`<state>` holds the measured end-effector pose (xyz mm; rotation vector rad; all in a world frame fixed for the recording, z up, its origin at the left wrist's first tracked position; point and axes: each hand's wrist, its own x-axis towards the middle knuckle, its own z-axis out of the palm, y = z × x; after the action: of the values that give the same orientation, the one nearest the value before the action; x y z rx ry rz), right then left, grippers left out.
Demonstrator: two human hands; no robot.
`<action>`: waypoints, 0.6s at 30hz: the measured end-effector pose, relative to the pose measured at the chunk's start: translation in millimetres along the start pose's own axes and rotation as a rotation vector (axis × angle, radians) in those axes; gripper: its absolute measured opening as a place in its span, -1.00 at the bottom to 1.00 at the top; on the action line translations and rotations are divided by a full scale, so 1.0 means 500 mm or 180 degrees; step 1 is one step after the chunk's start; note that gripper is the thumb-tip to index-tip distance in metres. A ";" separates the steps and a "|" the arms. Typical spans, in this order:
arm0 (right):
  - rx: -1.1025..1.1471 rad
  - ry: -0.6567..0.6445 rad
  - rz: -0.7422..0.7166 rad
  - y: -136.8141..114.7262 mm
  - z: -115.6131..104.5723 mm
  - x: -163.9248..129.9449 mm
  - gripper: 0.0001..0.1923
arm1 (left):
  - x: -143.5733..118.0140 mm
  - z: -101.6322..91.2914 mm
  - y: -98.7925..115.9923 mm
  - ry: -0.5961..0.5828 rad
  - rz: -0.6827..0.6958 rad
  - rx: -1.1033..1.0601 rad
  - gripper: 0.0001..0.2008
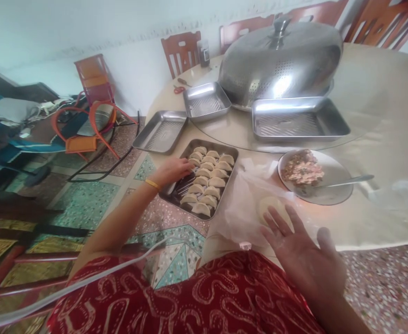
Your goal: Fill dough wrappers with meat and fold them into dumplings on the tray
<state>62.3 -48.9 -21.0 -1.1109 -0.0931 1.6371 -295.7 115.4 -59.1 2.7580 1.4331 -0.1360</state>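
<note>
My left hand (179,169) reaches over the left side of a dark metal tray (227,194), its fingers closed at the edge of a dumpling (194,162); the fingertips are partly hidden. Folded, pale dumplings lie in rows across the tray. My right hand (303,248) is held palm up with its fingers spread, holding nothing. Just beyond its fingertips, a round dough wrapper (268,207) rests on a clear plastic sheet (237,199). A white bowl (341,197) of minced filling (303,168) stands behind it, with a metal spoon (355,180) resting in it.
Metal trays stand beyond the dumplings: one at left (162,132), a smaller one (207,101) and a deep one (299,123). A large steel domed lid (252,69) sits at the back. Red scissors (179,89) lie near the table edge. Wooden chairs (183,51) line the wall.
</note>
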 end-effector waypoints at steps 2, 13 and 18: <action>0.0007 0.0035 0.0017 0.000 0.004 0.000 -0.34 | 0.003 0.001 0.002 -0.0067 0.0055 0.0092 -0.75; 0.0031 0.0033 -0.0090 -0.007 -0.013 -0.004 -0.31 | 0.020 0.010 0.006 -0.0083 0.0136 0.0331 -0.77; 0.0026 0.0026 -0.0077 -0.007 -0.019 -0.005 -0.31 | 0.018 0.011 0.011 0.0030 0.0015 0.0376 -0.72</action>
<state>71.0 -53.7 -22.8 -1.1060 -0.0942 1.6100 -286.6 119.2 -65.5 2.8584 1.4669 -0.2148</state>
